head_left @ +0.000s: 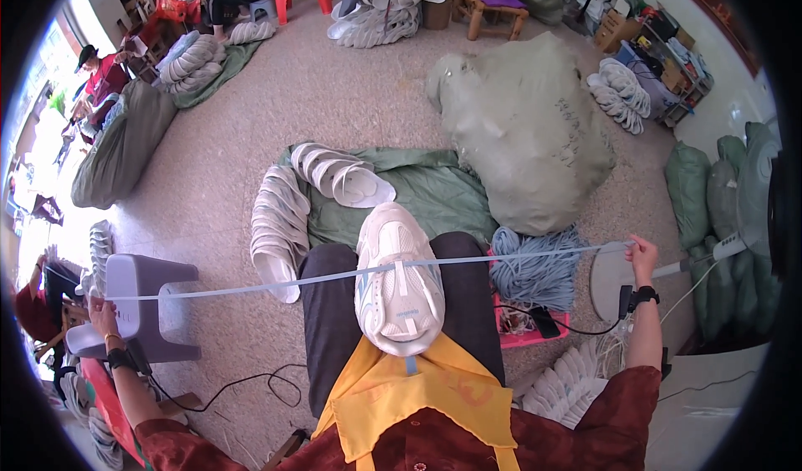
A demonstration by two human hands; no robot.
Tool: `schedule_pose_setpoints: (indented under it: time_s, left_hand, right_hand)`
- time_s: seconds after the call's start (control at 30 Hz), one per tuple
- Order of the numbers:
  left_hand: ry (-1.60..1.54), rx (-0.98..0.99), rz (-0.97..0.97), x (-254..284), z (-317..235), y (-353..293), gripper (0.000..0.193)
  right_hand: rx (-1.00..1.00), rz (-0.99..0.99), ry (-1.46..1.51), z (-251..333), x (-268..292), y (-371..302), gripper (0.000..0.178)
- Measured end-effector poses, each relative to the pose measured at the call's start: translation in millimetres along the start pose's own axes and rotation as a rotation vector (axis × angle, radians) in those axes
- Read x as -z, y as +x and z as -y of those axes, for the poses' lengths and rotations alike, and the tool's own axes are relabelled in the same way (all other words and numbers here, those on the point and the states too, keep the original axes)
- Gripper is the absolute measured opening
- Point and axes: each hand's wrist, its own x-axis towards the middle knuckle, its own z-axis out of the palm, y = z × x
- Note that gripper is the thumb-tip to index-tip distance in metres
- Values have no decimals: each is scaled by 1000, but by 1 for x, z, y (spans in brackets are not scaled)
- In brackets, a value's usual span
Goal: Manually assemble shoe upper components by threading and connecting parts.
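- Lace is spanning the shoe from side to side; we are seeing the left grip and the right grip pinching its two end parts.
- We are noting the shoe resting between the dark-trousered thighs, toe pointing away from the body, near end close to the yellow apron.
- We are judging uneven ends a possible fault: if the lace is lying off-centre, one side would be running short.
- We are also rating a slip as possible, since each pinch appears to be relying on fingertips and a hard pull could free an end.
- We are flagging a snag risk: in this view the lace is passing across the grey stool and the white fan base.
- We are observing small blue lettering on the shoe's near end, an orange print on the apron, and dark handwritten strokes on the large sack, which we are not reading with certainty.
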Motion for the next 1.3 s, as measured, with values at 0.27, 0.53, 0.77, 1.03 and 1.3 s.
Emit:
schedule_pose_setpoints:
  time_s: [0.27,0.53,0.77,1.03,1.3]
  left_hand:
    - [52,-75,-93,61,1,18,5]
    - [144,-28,-189,82,10,30,6]
    - [40,-70,-144,51,13,50,7]
    - [42,30,-181,91,33,45,8]
    - [48,14,-224,142,19,38,4]
  right_hand:
    - [47,-209,24,19,27,4,29]
    - [120,-218,76,20,64,21,30]
    - [57,-276,-196,14,92,-14,28]
    - [-8,-228,-187,42,104,-15,25]
    - [-36,-204,-134,34,130,-14,21]
